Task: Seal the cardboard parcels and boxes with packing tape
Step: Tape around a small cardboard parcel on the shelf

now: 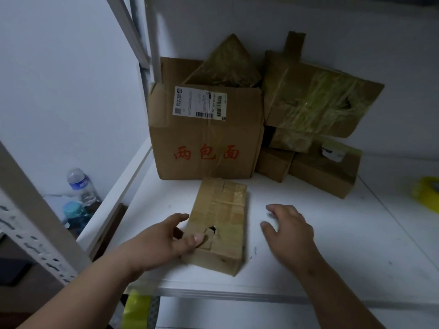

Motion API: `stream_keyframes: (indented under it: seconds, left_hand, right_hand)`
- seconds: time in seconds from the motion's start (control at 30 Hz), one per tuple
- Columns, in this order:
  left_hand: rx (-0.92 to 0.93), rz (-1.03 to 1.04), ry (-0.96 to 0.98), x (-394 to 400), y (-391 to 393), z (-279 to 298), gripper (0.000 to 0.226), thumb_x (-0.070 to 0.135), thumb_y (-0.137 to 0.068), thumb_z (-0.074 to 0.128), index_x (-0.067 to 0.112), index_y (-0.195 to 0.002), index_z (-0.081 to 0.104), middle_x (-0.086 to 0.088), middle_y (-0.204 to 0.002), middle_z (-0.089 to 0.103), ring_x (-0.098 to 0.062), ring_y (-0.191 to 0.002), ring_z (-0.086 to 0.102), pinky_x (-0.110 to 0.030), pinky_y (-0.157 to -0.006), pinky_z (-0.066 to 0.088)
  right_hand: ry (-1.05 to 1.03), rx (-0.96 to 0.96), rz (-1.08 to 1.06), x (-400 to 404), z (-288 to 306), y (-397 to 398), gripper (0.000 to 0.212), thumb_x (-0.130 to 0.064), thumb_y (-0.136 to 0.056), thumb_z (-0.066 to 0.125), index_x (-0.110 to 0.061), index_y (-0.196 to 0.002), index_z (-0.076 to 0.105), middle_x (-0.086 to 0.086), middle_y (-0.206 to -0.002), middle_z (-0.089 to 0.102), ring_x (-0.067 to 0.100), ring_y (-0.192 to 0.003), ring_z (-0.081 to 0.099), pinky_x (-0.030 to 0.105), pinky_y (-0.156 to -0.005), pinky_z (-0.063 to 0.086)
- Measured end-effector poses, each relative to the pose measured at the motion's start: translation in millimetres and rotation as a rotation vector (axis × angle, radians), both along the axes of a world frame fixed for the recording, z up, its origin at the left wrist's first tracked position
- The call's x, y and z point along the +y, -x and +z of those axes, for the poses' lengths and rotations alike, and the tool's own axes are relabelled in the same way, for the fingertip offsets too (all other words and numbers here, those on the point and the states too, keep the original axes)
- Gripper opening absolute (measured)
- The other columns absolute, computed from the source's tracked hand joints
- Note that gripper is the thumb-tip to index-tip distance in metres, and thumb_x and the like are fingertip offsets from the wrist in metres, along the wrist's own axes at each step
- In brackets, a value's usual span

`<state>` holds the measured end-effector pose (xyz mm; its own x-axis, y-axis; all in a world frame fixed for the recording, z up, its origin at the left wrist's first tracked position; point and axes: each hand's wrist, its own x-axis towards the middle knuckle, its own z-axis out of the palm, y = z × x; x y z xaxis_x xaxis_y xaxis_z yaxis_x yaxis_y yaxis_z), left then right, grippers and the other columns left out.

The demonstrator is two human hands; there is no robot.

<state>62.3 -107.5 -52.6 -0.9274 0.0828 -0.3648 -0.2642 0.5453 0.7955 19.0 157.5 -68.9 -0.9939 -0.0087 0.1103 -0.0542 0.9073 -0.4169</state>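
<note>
A small flat cardboard parcel [221,224] wrapped in clear tape lies on the white shelf [344,252], with a small tear near its front. My left hand [164,243] grips its left front corner, thumb on top by the tear. A little right of the parcel, my right hand [289,231] hovers over the shelf, fingers spread and holding nothing. A yellow tape roll [427,195] sits at the shelf's far right edge. Another yellow roll [136,309] shows below the shelf's front edge.
A large open box [206,138] with red characters and a shipping label stands at the back. Several taped parcels [313,103] are stacked to its right against the wall. Water bottles [80,186] stand on the floor at left, beside a metal rack upright [35,233].
</note>
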Motion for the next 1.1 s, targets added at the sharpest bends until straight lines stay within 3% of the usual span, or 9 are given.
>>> stream_keyframes:
  seconds: [0.13, 0.27, 0.43, 0.57, 0.7, 0.8, 0.93, 1.03, 1.1]
  left_hand:
    - [0.006, 0.024, -0.083, -13.6, -3.7, -5.4, 0.055, 0.049, -0.089, 0.062, 0.033, -0.139, 0.046, 0.007, -0.105, 0.072, -0.003, -0.082, 0.070, -0.021, -0.079, 0.049]
    - [0.090, 0.097, -0.060, -31.4, -10.1, -6.5, 0.034, 0.038, -0.095, 0.059, 0.033, -0.129, 0.055, 0.007, -0.101, 0.070, -0.003, -0.076, 0.070, -0.025, -0.082, 0.051]
    - [0.164, 0.186, -0.050, -50.3, -25.3, -12.8, 0.007, 0.031, -0.096, 0.060, 0.028, -0.099, 0.065, 0.006, -0.082, 0.070, -0.006, -0.060, 0.064, -0.022, -0.063, 0.051]
    - [0.143, 0.152, 0.071, -66.3, -41.9, -19.8, 0.032, 0.033, -0.095, 0.061, 0.005, -0.080, 0.062, 0.005, -0.053, 0.055, -0.005, -0.046, 0.047, -0.019, -0.051, 0.041]
    - [-0.010, 0.024, 0.155, -84.3, -67.0, -28.2, 0.035, 0.040, -0.095, 0.060, 0.013, -0.072, 0.063, 0.005, -0.049, 0.052, -0.007, -0.042, 0.045, -0.019, -0.048, 0.038]
    - [-0.193, -0.071, 0.146, -93.9, -84.5, -41.6, 0.033, 0.043, -0.095, 0.058, 0.013, -0.083, 0.064, 0.001, -0.060, 0.062, -0.011, -0.049, 0.054, -0.019, -0.051, 0.044]
    - [-0.082, 0.066, 0.237, -92.4, -96.9, -71.9, 0.034, 0.048, -0.094, 0.058, 0.017, -0.087, 0.066, 0.008, -0.078, 0.067, -0.006, -0.070, 0.059, -0.022, -0.067, 0.044]
    - [-0.037, 0.366, -0.076, -77.1, -106.4, -93.7, 0.037, 0.041, -0.092, 0.064, 0.011, -0.072, 0.063, -0.002, -0.063, 0.057, -0.016, -0.060, 0.052, -0.033, -0.065, 0.040]
    - [-0.004, 0.490, -0.192, -65.4, -111.3, -101.7, 0.033, 0.035, -0.093, 0.065, 0.005, -0.079, 0.067, -0.002, -0.063, 0.061, -0.015, -0.059, 0.056, -0.034, -0.065, 0.042]
  right_hand:
    - [0.529, -0.219, 0.026, -35.7, 17.2, -16.3, 0.034, -0.038, -0.098, 0.054, -0.024, -0.128, 0.055, -0.013, -0.112, 0.059, 0.002, -0.096, 0.055, 0.019, -0.080, 0.043]
    - [0.461, 0.076, -0.048, -50.2, 21.7, -24.3, 0.031, -0.029, -0.095, 0.060, -0.023, -0.126, 0.059, -0.009, -0.119, 0.055, 0.009, -0.110, 0.056, 0.024, -0.085, 0.043]
    - [0.564, 0.319, 0.124, -91.6, 31.1, -36.5, 0.015, -0.016, -0.092, 0.060, -0.019, -0.106, 0.066, -0.015, -0.091, 0.053, 0.006, -0.077, 0.055, 0.017, -0.070, 0.045]
    - [0.527, 0.378, 0.198, -115.4, 20.7, -48.2, 0.019, -0.020, -0.087, 0.053, -0.016, -0.098, 0.068, -0.018, -0.077, 0.048, 0.004, -0.069, 0.051, 0.018, -0.066, 0.041]
    - [0.537, 0.375, 0.233, -132.6, 10.2, -68.8, 0.020, -0.017, -0.086, 0.053, -0.016, -0.096, 0.070, -0.016, -0.070, 0.051, 0.006, -0.065, 0.053, 0.017, -0.058, 0.042]
    - [0.628, 0.190, 0.337, -147.3, 1.0, -88.8, 0.010, -0.023, -0.090, 0.058, -0.023, -0.091, 0.068, -0.004, -0.070, 0.059, 0.009, -0.060, 0.055, 0.030, -0.058, 0.047]
    - [0.567, -0.216, 0.372, -153.7, -6.9, -110.5, 0.013, -0.028, -0.093, 0.060, -0.024, -0.082, 0.065, 0.001, -0.073, 0.067, 0.016, -0.069, 0.064, 0.037, -0.071, 0.053]
    - [0.296, -0.377, 0.365, -149.1, -22.1, -120.5, 0.020, -0.040, -0.091, 0.057, -0.022, -0.093, 0.067, -0.003, -0.087, 0.071, 0.009, -0.082, 0.065, 0.032, -0.081, 0.054]
    - [0.196, -0.489, 0.361, -144.8, -36.0, -125.7, 0.034, -0.047, -0.092, 0.054, -0.019, -0.107, 0.066, 0.000, -0.107, 0.069, 0.013, -0.100, 0.064, 0.033, -0.091, 0.051]
